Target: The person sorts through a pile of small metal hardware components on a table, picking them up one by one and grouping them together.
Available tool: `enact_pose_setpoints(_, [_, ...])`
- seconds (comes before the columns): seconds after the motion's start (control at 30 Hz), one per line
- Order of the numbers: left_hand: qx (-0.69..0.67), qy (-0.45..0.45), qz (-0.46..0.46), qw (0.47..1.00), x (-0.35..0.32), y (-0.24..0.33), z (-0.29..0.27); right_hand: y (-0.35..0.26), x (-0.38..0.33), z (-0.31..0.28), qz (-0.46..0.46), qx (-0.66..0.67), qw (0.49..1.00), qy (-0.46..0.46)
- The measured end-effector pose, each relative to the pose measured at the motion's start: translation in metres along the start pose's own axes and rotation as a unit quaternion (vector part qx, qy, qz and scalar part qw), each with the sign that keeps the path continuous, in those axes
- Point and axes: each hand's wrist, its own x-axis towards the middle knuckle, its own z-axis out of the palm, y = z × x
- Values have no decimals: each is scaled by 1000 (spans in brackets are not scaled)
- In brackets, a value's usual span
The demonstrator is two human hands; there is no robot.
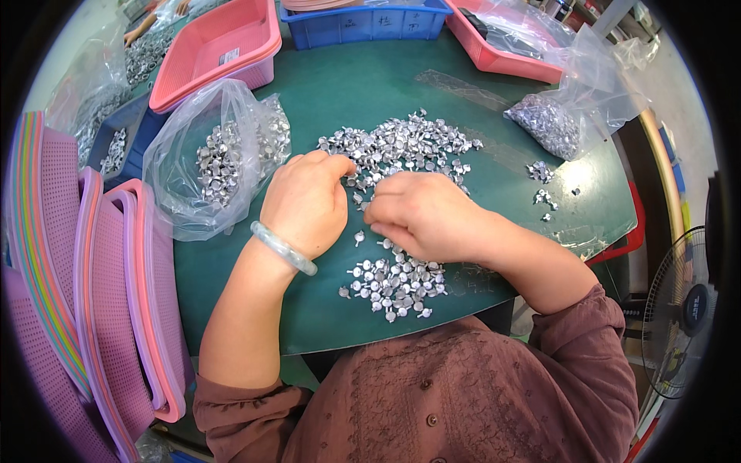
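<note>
Both hands sorting small silver metal parts on a green mat.

Nearest the person, a small cluster of sorted metal parts (394, 284) lies just below the right hand (421, 216), whose fingers curl inward, pinched narrowly at the parts; what they hold cannot be told. Just left of it, the left hand (305, 202), with a pale jade-like bangle (282, 248) at the wrist, rests fingertips-down at the edge of the large loose pile (401, 147) directly beyond both hands. Left of the left hand sits an open clear bag of parts (208, 158). Farther away stand pink trays (220, 50) and a blue bin (363, 23).
</note>
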Motion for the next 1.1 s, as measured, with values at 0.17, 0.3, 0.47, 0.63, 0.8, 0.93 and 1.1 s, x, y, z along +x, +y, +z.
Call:
enact_pose_setpoints(0.17, [2,-7,1,1000,0,-2,0,5,-3,6,12,9,1000,-5])
enact_pose_setpoints(0.3, [3,-7,0,1000,1,-2,0,5,-1,9,1,2,1000,-11])
enact_pose_setpoints(0.47, [4,-10,-4,1000,0,-1,0,4,-1,14,-19,-2,1000,-20])
enact_pose_setpoints(0.63, [4,-20,-11,1000,1,-2,0,9,-3,6,-50,36,997,-53])
enact_pose_setpoints(0.8, [21,-71,-38,997,0,1,-5,10,3,6,41,-31,998,24])
enact_pose_setpoints(0.93, [27,-93,-47,994,0,1,-5,10,0,5,32,-35,999,-4])
enact_pose_setpoints(1.1, [24,-97,-43,994,0,1,-4,9,0,3,52,-6,999,2])
